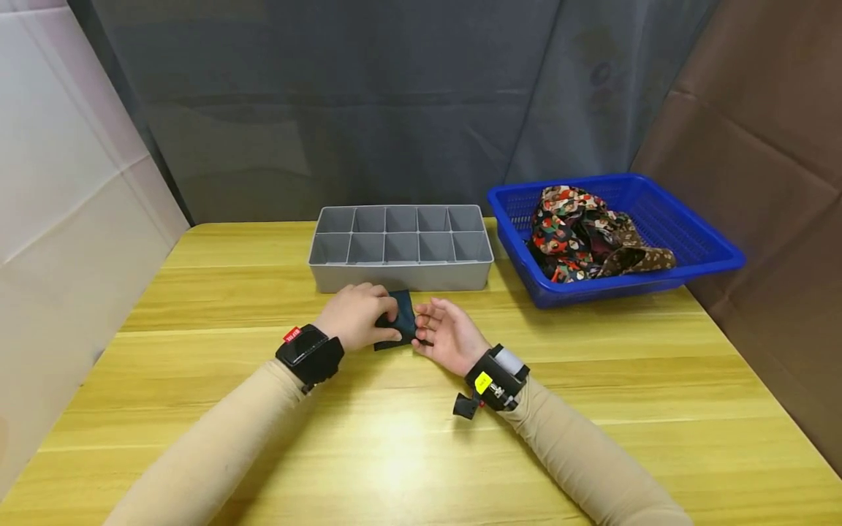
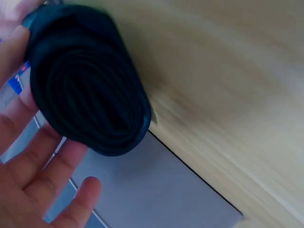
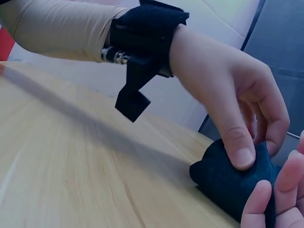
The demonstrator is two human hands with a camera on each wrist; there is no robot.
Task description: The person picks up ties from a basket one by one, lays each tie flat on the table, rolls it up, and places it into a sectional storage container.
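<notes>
We are at the rolling step: the dark rolled cloth (image 1: 397, 320) sits on the wooden table (image 1: 592, 394), just in front of the grey divided organizer (image 1: 401, 248) and between our two hands. Our left hand (image 1: 356, 315) grips the roll from above, thumb pressed against its near side and fingers curled over the top, as the right wrist view confirms. Our right hand (image 1: 449, 334) lies palm up just beside the roll, fingers relaxed and spread, fingertips touching its right end without clamping it. The left wrist view shows the roll's (image 2: 88, 83) wound end tightly coiled, so we judge the rolling to be nearly or fully complete. The next move, in our judgement, calls for keeping the coil compressed while lifting it, then seating it in one compartment of the organizer without letting it unwind; all compartments appear vacant. Further patterned cloths (image 1: 585, 234) lie in the blue basket (image 1: 697, 248) to the right, well apart from the hands.
</notes>
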